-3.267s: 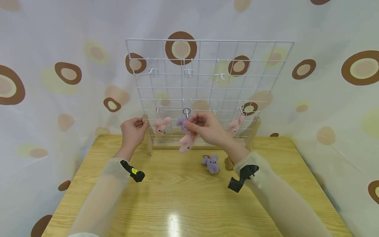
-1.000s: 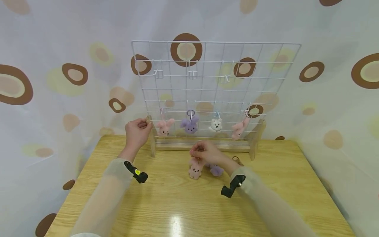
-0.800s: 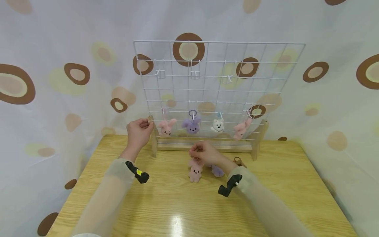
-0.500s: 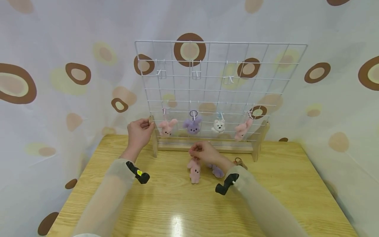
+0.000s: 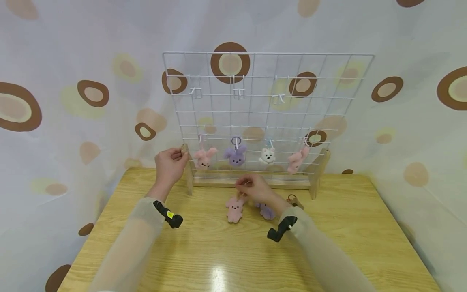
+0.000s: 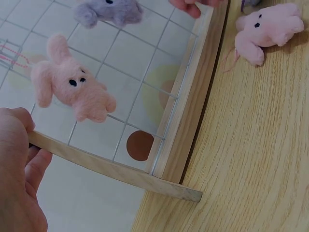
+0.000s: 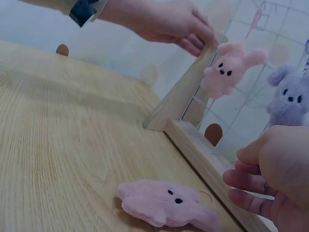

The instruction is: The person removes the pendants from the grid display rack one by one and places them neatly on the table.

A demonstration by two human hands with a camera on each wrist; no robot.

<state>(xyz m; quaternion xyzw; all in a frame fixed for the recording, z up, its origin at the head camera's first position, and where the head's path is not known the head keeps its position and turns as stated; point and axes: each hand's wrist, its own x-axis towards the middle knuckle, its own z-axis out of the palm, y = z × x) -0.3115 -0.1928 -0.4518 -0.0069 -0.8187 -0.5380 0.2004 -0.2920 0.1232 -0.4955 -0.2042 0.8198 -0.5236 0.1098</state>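
My left hand grips the upper end of the wooden side post of a white wire grid rack. On the table, just in front of the rack's base, lies a pink plush rabbit keychain, its thin loop loose beside its ear. My right hand is right above that rabbit, thumb and fingers apart with nothing between them in the right wrist view. From the lower hooks hang a pink rabbit, a purple rabbit, a white bear-like plush and another pink plush.
Partly behind my right hand, a purple plush lies on the wooden table. A brown plush with a ring lies further right, partly covered by the sleeve. Three upper hooks carry nothing. A spotted cloth forms the backdrop.
My right hand has come down from the hanging purple rabbit to the table with the pink rabbit keychain, laid it down and let go. The left hand keeps its hold on the post.
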